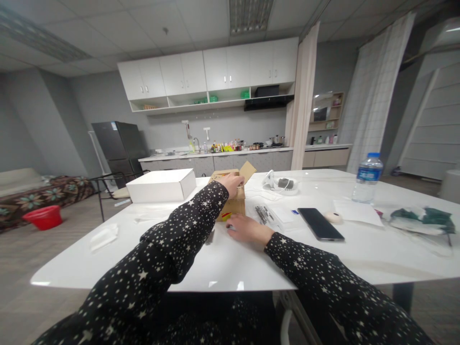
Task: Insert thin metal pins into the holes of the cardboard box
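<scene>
A small brown cardboard box (230,209) with a red and yellow mark stands on the white table, one flap (247,168) raised. My left hand (232,184) lies across its top, the fingers bent over the upper right edge and gripping it. Low in front of the box, my right hand (247,229) rests close to the tabletop with fingers curled. Something small and pale shows at those fingertips, too little of it to name. Several thin metal pieces (210,237) lie just left of my right hand. More slim metal pieces (265,215) lie to its right, by clear plastic.
A white box (161,186) stands at left, with crumpled tissue (104,237) nearer. On the right are a black phone (320,224), a white paper sheet (358,212), a water bottle (368,178) and a green-and-white bundle (422,220). A white corded device (283,183) sits behind.
</scene>
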`<state>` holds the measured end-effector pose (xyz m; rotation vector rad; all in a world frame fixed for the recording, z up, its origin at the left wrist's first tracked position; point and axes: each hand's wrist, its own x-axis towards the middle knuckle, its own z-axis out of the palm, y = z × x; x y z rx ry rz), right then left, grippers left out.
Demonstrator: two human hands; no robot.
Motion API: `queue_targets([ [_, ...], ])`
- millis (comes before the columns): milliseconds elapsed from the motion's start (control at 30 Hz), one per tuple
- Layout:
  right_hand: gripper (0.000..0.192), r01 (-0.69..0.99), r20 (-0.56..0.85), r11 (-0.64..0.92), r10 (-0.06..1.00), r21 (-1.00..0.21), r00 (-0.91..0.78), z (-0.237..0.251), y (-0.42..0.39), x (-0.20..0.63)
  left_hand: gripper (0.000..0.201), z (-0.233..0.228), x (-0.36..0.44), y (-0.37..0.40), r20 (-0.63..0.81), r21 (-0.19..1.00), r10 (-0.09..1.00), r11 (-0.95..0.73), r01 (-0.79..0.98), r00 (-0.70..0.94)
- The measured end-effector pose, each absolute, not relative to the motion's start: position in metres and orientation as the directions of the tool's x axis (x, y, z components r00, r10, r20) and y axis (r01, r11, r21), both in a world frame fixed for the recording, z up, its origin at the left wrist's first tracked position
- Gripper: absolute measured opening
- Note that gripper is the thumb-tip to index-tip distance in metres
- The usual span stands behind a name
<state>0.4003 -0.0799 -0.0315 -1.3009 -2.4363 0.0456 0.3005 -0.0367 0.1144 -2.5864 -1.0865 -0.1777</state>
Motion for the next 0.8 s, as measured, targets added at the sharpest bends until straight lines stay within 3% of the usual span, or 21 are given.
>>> queue_targets([
  [800,0.025,0.807,0.300,0.565,0.810,-0.170,-0.504,-0.036,-0.078,0.400,0.031,0.126,0.300,-0.037,0.308,-0.150,0.706,-0.626,0.766,0.637],
])
